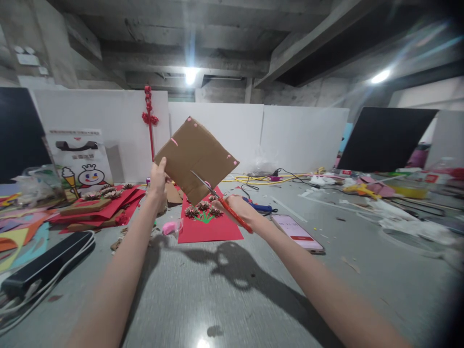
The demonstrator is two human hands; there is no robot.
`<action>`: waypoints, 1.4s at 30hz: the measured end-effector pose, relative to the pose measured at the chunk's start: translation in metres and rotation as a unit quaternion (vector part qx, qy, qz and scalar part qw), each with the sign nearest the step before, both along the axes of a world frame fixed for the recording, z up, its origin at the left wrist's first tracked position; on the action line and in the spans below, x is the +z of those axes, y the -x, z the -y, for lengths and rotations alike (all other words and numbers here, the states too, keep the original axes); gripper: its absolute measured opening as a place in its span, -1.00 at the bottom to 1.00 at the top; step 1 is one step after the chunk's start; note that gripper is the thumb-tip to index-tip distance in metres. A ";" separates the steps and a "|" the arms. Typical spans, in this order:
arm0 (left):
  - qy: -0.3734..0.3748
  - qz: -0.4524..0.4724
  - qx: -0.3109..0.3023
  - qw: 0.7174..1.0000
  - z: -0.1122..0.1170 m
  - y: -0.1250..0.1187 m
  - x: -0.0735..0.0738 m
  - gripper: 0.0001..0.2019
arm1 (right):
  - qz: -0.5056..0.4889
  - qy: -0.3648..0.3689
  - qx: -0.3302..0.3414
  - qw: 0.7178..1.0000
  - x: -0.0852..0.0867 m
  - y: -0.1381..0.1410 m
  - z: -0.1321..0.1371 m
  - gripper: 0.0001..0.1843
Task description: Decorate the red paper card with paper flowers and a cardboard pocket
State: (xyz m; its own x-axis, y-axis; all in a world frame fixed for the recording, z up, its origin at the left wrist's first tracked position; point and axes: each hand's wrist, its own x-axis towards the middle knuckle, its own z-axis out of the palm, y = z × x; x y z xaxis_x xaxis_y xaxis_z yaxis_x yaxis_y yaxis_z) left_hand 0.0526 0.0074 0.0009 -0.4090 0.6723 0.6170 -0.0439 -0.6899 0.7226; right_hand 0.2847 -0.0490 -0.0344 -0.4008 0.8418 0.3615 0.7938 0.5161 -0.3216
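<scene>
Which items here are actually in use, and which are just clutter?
In use: cardboard sheet held up by left hand; red-handled scissors in right hand, blades on the cardboard.

Lying about: red card with pinecones, phone, paper bag, black power strip.

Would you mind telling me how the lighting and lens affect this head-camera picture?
Head view: two ceiling lamps flare into streaks; hard shadows of both arms and the cardboard fall on the grey table; a glare spot sits at the bottom edge; wide-angle distortion bends the edges, and the right corners darken and blur. The left hand and the scissors stay fairly sharp.
</scene>
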 end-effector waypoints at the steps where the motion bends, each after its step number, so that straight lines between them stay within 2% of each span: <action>1: 0.011 0.017 0.006 1.000 0.000 0.006 0.002 -0.70 | 0.008 0.002 0.001 1.000 0.001 0.001 0.001 -0.48; 6: 0.047 0.016 -0.021 0.999 0.007 0.023 0.008 -0.72 | 0.039 0.008 0.017 0.999 0.001 0.003 0.001 -0.53; 9: 0.037 0.016 -0.036 0.999 0.011 0.022 0.009 -0.71 | 0.032 0.024 0.056 0.998 0.002 0.001 0.001 -0.60; 14: 0.011 0.017 -0.022 1.000 0.013 0.019 0.010 -0.70 | 0.027 0.024 0.108 0.993 0.006 -0.002 0.007 -0.60; 19: 0.000 0.012 -0.031 0.999 0.016 0.020 0.011 -0.69 | 0.031 0.070 0.075 0.994 0.010 -0.001 0.015 -0.60; 25: -0.017 -0.003 -0.054 0.998 0.019 0.019 0.012 -0.70 | 0.042 0.090 0.080 0.992 0.016 -0.002 0.021 -0.62; 31: -0.010 -0.013 -0.070 0.997 0.019 0.017 0.012 -0.74 | 0.069 0.084 0.067 0.992 0.015 -0.002 0.018 -0.58; 39: -0.017 -0.035 -0.045 0.998 0.020 0.016 0.014 -0.72 | 0.057 0.087 0.077 0.992 0.011 -0.001 0.015 -0.53; 42: -0.005 -0.027 -0.040 0.999 0.022 0.017 0.015 -0.70 | 0.034 0.065 0.067 0.995 0.007 0.000 0.010 -0.52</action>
